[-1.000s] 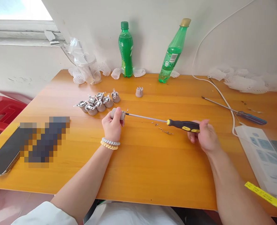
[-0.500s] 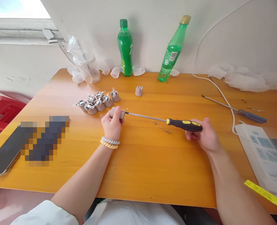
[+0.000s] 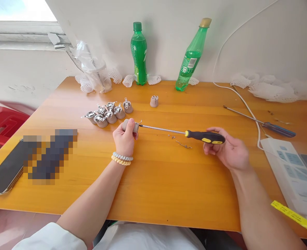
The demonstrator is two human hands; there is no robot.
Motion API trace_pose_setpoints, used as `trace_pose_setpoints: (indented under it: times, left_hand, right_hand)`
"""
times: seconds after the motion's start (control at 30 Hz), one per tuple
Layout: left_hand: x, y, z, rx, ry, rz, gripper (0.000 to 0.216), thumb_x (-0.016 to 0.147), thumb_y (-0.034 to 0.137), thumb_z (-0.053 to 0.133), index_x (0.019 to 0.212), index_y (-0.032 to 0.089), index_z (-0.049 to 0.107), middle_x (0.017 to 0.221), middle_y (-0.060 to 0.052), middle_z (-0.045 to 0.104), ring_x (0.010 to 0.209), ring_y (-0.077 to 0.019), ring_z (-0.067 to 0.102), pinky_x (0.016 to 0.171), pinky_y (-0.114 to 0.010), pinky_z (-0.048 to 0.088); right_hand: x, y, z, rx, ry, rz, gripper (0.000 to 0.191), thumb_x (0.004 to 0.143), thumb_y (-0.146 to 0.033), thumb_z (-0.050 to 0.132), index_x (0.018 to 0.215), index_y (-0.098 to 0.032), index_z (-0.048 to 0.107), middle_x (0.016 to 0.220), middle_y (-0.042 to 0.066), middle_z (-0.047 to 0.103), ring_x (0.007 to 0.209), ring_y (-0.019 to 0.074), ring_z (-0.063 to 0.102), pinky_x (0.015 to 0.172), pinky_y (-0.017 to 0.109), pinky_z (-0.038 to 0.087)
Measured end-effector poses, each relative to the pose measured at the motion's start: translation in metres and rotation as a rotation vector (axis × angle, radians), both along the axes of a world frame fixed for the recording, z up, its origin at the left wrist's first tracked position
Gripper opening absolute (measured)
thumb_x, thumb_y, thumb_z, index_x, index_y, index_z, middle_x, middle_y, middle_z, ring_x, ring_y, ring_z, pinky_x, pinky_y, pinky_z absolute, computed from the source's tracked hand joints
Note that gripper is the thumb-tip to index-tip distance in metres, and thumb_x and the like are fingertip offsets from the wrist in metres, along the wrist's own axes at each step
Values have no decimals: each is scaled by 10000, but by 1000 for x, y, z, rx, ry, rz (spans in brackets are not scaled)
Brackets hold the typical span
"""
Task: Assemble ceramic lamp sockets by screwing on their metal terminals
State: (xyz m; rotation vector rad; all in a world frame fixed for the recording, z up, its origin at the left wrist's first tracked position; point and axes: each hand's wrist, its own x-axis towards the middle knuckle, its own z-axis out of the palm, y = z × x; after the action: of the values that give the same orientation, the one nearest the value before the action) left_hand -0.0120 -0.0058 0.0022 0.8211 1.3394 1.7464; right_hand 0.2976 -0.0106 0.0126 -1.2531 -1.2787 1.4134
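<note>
My left hand (image 3: pixel 124 140) is closed round a beige-grey ceramic lamp socket (image 3: pixel 127 125), thumb on top, with a small metal bracket at its right end. The tip of a screwdriver (image 3: pixel 163 129) meets that end. Its black and yellow handle lies across the fingers of my right hand (image 3: pixel 227 149), which curl loosely round it with the palm turned up. Just beyond my left hand stand several similar sockets (image 3: pixel 111 116) topped with metal brackets. A single socket without a bracket (image 3: pixel 154 101) stands apart. Small screws (image 3: pixel 173 137) and a thin metal strip (image 3: pixel 184 144) lie below the shaft.
Two green bottles (image 3: pixel 139 55) (image 3: pixel 192 59) stand at the wall, near white foam nets (image 3: pixel 270 86) and a plastic-wrapped cup (image 3: pixel 97 74). On the right lie another screwdriver (image 3: pixel 278 129), a white cable (image 3: pixel 247 104) and a white box (image 3: pixel 291 170). A phone (image 3: pixel 6 166) lies left.
The screwdriver handle has turned about its axis, its yellow patches now lower. My right hand has rolled palm-up and its fingers have loosened. My left hand stays with the socket.
</note>
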Motion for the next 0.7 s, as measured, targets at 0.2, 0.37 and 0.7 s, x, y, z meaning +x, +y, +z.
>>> trace_pose_setpoints:
  times: [0.2, 0.37, 0.7]
  left_hand:
    - [0, 0, -1, 12, -4, 0, 459, 754, 416, 667, 517, 183, 351, 503, 46, 349, 427, -60, 370, 388, -213, 337]
    - [-1, 0, -1, 16, 10, -4, 455, 766, 405, 659, 521, 186, 344, 504, 45, 349, 428, -62, 377, 390, -215, 343]
    - [-1, 0, -2, 32, 5, -11, 463, 772, 389, 654, 523, 186, 321, 509, 49, 339, 427, -57, 375, 383, -212, 333]
  right_hand:
    - [0, 1, -5, 43, -153, -76, 349, 875, -569, 435, 881, -238, 548, 405, -30, 481, 376, 165, 469, 423, 305, 349]
    - [1, 1, -4, 5, -85, 9, 522, 864, -663, 277, 819, -233, 570, 477, 28, 554, 423, 177, 496, 414, 307, 316]
    - [0, 0, -6, 18, -204, -51, 525, 877, -659, 298, 719, -211, 522, 364, -3, 444, 350, 141, 410, 389, 286, 291]
